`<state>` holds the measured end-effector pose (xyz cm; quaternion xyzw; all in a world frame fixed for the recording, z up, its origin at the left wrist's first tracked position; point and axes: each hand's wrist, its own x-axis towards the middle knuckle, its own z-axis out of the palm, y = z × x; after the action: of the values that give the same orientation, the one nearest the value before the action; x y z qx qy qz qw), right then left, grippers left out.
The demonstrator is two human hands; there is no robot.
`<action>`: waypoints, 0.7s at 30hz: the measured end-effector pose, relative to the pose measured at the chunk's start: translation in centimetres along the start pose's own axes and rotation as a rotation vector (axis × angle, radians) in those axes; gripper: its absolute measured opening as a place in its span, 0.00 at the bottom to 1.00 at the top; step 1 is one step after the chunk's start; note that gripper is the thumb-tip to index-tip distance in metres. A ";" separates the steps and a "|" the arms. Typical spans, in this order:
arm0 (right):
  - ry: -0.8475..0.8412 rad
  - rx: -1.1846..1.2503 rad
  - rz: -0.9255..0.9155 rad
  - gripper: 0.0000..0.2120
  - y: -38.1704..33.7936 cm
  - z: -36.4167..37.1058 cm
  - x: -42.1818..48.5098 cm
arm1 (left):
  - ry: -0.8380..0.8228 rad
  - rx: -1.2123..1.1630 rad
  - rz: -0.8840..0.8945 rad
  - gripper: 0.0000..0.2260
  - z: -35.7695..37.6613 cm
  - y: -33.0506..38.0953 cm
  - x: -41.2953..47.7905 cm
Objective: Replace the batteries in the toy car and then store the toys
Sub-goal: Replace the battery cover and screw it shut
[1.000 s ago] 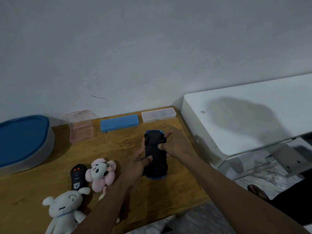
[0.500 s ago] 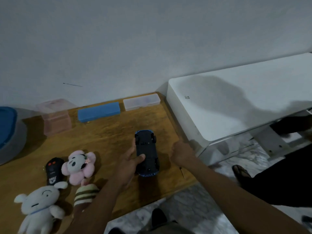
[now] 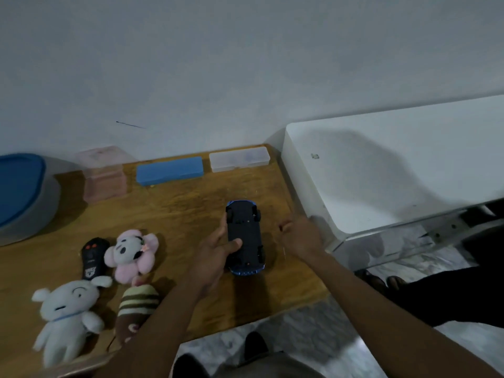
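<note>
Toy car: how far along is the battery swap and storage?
Done: toy car is underside up. In hand: left hand grips it; right hand curled beside, contents blurred. Left: no batteries visible; plush toys and remote lie unstored on the table.

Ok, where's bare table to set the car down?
Bare wood lies between the blue case and the toy car, and between the pink box and the pink plush. Near-left corner is crowded: white plush, striped plush, remote.
</note>
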<state>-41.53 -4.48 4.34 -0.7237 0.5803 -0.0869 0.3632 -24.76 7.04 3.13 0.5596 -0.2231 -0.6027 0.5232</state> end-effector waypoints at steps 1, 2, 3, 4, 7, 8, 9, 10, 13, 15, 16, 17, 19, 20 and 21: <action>0.042 0.154 -0.010 0.04 -1.0 -0.8 0.4 | 0.009 0.000 0.001 0.31 -0.2 0.4 0.1; 0.067 0.341 -0.028 0.06 -2.1 -1.5 0.8 | 0.008 0.003 0.004 0.31 -0.4 0.9 0.1; 0.074 0.514 -0.053 0.08 -3.3 -2.2 0.9 | 0.002 0.011 0.011 0.31 -0.5 1.4 0.1; 0.084 0.647 -0.082 0.10 -4.4 -2.7 1.0 | -0.003 0.020 0.022 0.31 -0.6 2.0 0.1; 0.136 0.810 -0.154 0.10 -7.3 -3.3 0.9 | -0.013 0.037 0.047 0.30 -0.9 3.4 0.2; 0.152 0.810 -0.182 0.10 -8.0 -3.1 0.9 | -0.013 0.044 0.050 0.30 -1.1 3.8 0.2; 0.167 0.791 -0.208 0.09 -8.6 -2.9 0.9 | -0.009 0.051 0.052 0.30 -1.3 4.1 0.2; 0.181 0.763 -0.227 0.08 -8.9 -2.6 1.0 | -0.005 0.057 0.059 0.30 -1.5 4.4 0.2; 0.197 0.710 -0.268 0.08 -9.4 -2.0 1.4 | 0.013 0.057 0.078 0.31 -2.0 5.1 0.1; 0.200 0.708 -0.293 0.08 -9.6 -1.6 1.7 | 0.020 0.046 0.083 0.31 -2.2 5.5 0.0; 0.202 0.710 -0.306 0.09 -9.6 -1.5 1.7 | 0.021 0.042 0.081 0.31 -2.3 5.5 0.0; 0.202 0.712 -0.319 0.09 -9.7 -1.4 1.7 | 0.021 0.043 0.078 0.31 -2.4 5.6 0.0; 0.194 0.716 -0.344 0.08 -9.9 -1.3 1.8 | 0.020 0.056 0.076 0.31 -2.5 5.6 -0.1; 0.188 0.720 -0.355 0.08 -10.0 -1.3 1.9 | 0.022 0.063 0.076 0.31 -2.5 5.7 -0.1; 0.181 0.722 -0.363 0.08 -10.1 -1.2 1.9 | 0.022 0.067 0.076 0.31 -2.5 5.7 -0.1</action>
<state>-33.77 -6.08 10.95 -0.6299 0.4053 -0.4107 0.5199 -20.31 5.90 7.34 0.5743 -0.2584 -0.5685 0.5293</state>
